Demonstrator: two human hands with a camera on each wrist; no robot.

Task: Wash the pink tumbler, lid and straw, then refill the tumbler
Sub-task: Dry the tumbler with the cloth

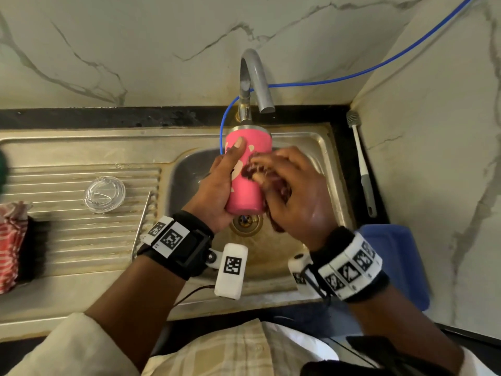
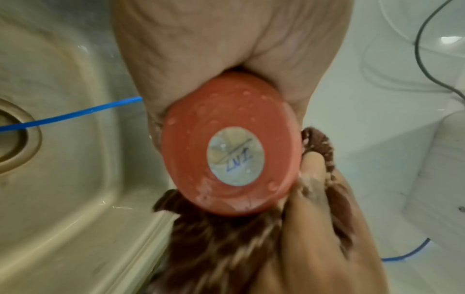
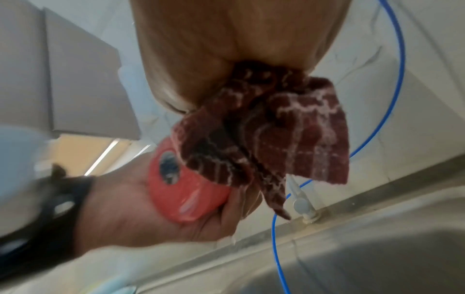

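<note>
We see the left hand (image 1: 217,185) wrapped round the pink tumbler (image 1: 248,169), thumb laid flat along its side, so this grip is closed on the tumbler and carries it over the basin of the steel sink (image 1: 320,147). The tumbler is tilted, its metal rim pointing away towards the tap (image 1: 254,80) and its base nearest us, above the drain (image 1: 246,222). In the left wrist view the wet base (image 2: 231,145) shows a round silver sticker with blue writing.

The right hand (image 1: 295,191) is curled round a dark red striped cloth (image 3: 276,127) and presses it against the tumbler's side, just right of the left grip; this grip holds the cloth. White suds streak the cloth in the right wrist view.

Well to the left of the left grip, the clear lid (image 1: 104,194) lies on the ribbed draining board, and a thin metal straw (image 1: 142,223) lies beside it at the board's edge. Well to the right of the right grip, a long bottle brush (image 1: 362,164) rests on the dark worktop (image 1: 108,118). A blue hose (image 1: 352,74) runs down along the wall into the basin behind the tumbler.
</note>
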